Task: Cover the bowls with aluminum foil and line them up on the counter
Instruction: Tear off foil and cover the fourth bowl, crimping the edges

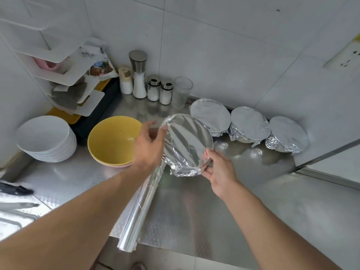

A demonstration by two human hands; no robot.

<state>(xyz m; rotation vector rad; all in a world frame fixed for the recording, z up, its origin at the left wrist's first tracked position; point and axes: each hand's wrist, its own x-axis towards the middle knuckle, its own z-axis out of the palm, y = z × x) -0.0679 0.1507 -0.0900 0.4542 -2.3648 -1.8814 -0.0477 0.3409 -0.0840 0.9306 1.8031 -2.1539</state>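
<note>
Both hands hold a foil-covered bowl (188, 145) tilted above the steel counter (194, 201), just at 8 o'clock of the three covered bowls (249, 126) lined along the back wall. The left hand (149, 147) pinches the foil at the bowl's far-left rim; the right hand (218, 168) pinches the crimped skirt at its near-right edge. The step in hand looks like the last tightening of foil on the fourth bowl. Next it wants levelling and setting down at the left end of the row. At 9 o'clock wait a yellow bowl (111, 141) and stacked white bowls (45, 139), uncovered; the foil roll (140, 207) lies at 6 o'clock.
</note>
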